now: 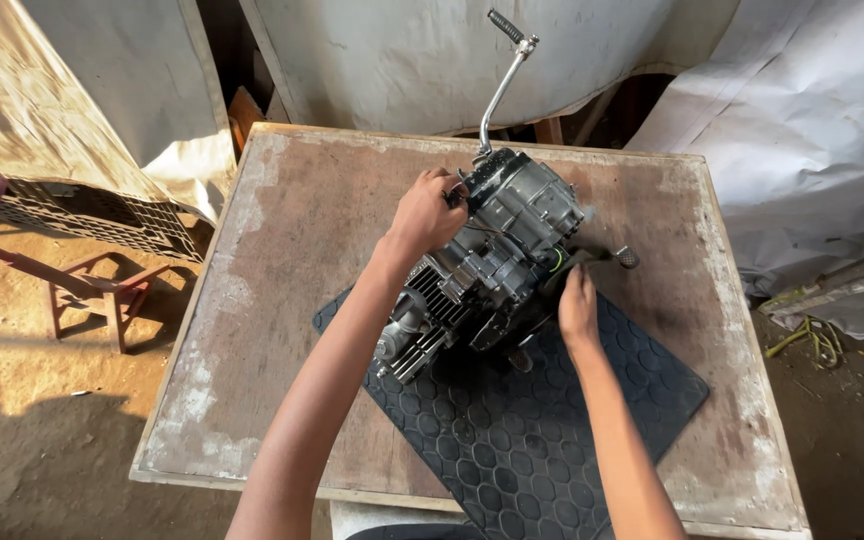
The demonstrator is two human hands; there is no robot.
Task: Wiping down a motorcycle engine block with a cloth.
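Note:
A small motorcycle engine [497, 260] lies on a black rubber mat [522, 430] on a worn wooden table [282, 260]. Its silver kick lever [504, 85] sticks up toward the far side. My left hand [424, 212] grips the engine's upper left side near the dark cover. My right hand [578, 305] reaches in from the right, its fingers at the lower right of the engine beside a short dark lever [607, 257]. What the right fingers hold is hidden by blur.
White tarps [432, 50] hang behind and to the right. A plastic crate [102, 215] and a red stool frame [102, 295] stand on the dirt floor to the left. A yellow-green cord [812, 335] lies on the ground at right.

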